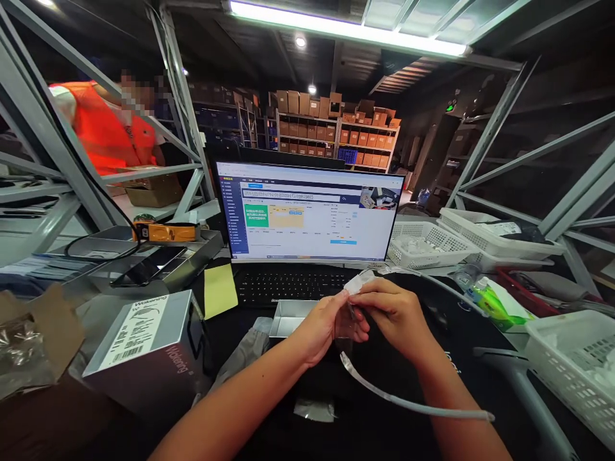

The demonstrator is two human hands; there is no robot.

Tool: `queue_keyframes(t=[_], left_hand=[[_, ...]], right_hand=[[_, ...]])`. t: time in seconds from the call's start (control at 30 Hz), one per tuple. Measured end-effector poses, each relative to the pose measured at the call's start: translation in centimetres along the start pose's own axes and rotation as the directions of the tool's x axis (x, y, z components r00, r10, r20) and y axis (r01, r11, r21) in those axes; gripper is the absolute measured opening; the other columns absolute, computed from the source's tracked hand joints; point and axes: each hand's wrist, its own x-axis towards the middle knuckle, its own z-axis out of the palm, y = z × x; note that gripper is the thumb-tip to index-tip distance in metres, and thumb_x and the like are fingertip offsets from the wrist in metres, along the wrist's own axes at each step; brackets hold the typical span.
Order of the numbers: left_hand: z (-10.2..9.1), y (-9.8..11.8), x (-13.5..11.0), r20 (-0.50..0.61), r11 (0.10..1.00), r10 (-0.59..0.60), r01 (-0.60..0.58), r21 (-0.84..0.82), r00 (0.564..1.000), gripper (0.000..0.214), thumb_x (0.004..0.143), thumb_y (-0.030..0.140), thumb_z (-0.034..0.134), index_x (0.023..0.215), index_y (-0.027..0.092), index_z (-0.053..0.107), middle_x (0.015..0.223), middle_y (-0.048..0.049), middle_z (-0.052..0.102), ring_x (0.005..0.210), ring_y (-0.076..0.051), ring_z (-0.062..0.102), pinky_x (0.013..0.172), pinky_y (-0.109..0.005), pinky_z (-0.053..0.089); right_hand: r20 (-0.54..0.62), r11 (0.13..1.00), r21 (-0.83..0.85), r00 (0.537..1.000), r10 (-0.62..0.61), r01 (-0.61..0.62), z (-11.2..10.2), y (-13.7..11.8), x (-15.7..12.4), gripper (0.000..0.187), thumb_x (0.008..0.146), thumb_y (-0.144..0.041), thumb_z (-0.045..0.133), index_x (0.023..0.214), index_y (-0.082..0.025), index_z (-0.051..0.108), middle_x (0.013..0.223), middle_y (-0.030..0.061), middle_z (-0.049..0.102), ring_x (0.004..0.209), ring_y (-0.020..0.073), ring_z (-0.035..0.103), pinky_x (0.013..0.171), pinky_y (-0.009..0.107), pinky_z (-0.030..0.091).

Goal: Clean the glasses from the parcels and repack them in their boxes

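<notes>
My left hand and my right hand meet in front of the monitor, fingertips pinched together. Between them is a small white crinkled piece; its exact kind is unclear. Below my hands a curved translucent strip crosses in front of my right forearm. Another pale strip runs off to the right behind my right hand. An open silver-white box stands behind my left wrist. On the dark mat, beneath my arms, lies a small clear plastic bag.
Behind my hands are a keyboard and a lit monitor. Left are a grey printed box, a yellow note and an opened carton. White baskets and a handheld scanner sit right. A person in an orange vest stands beyond.
</notes>
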Motion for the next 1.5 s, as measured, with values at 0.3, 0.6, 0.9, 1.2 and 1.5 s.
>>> queue_keyframes(t=[0.3,0.6,0.9,1.2,1.5], left_hand=[[0.2,0.6,-0.2,0.037,0.998,0.000,-0.002,0.058,0.999,0.054,0.081,0.065,0.069,0.074,0.012,0.065,0.068,-0.0086,0.069,0.063,-0.017,0.067,0.064,-0.027,0.054],[0.1,0.7,-0.3,0.021,0.999,-0.011,0.010,0.051,1.000,0.054,0.079,0.066,0.070,0.075,0.012,0.066,0.072,-0.0079,0.069,0.064,-0.018,0.069,0.066,-0.029,0.056],[-0.3,1.3,-0.1,0.008,0.999,0.015,-0.016,0.051,1.000,0.054,0.079,0.065,0.071,0.074,0.012,0.066,0.070,-0.0060,0.068,0.062,-0.017,0.067,0.064,-0.029,0.056],[-0.8,1.9,-0.2,0.009,0.999,0.035,-0.035,0.042,0.999,0.051,0.081,0.062,0.070,0.076,0.011,0.066,0.072,-0.0079,0.070,0.063,-0.018,0.069,0.066,-0.029,0.057],[-0.4,2.7,-0.6,0.041,0.998,0.058,-0.057,-0.024,0.997,0.049,0.078,0.060,0.075,0.073,0.011,0.067,0.069,-0.0069,0.069,0.062,-0.018,0.068,0.065,-0.029,0.058]], right_hand=[[-0.124,0.956,-0.280,0.984,-0.126,0.087,0.2,-0.8,0.0,0.027,0.095,-0.004,0.053,0.101,-0.018,0.075,0.094,0.0089,0.072,0.087,0.0195,0.068,0.074,0.031,0.058],[-0.319,0.933,-0.359,0.943,-0.098,-0.025,1.5,0.1,0.2,0.033,0.094,-0.004,0.050,0.103,-0.023,0.075,0.097,0.0072,0.074,0.091,0.0206,0.069,0.079,0.035,0.058],[-0.223,0.937,-0.342,0.962,-0.160,0.076,1.2,-0.1,0.0,0.030,0.098,-0.008,0.049,0.109,-0.022,0.073,0.098,0.0090,0.074,0.093,0.0207,0.068,0.082,0.035,0.058],[-0.245,0.965,-0.261,0.967,-0.076,0.010,1.4,0.8,0.2,0.027,0.093,-0.003,0.055,0.099,-0.021,0.075,0.092,0.0063,0.074,0.086,0.0185,0.069,0.076,0.031,0.058],[-0.327,0.962,-0.265,0.933,-0.149,0.061,2.0,0.3,-0.3,0.035,0.091,0.003,0.056,0.110,-0.020,0.074,0.101,0.0085,0.073,0.097,0.0195,0.069,0.084,0.033,0.058]])
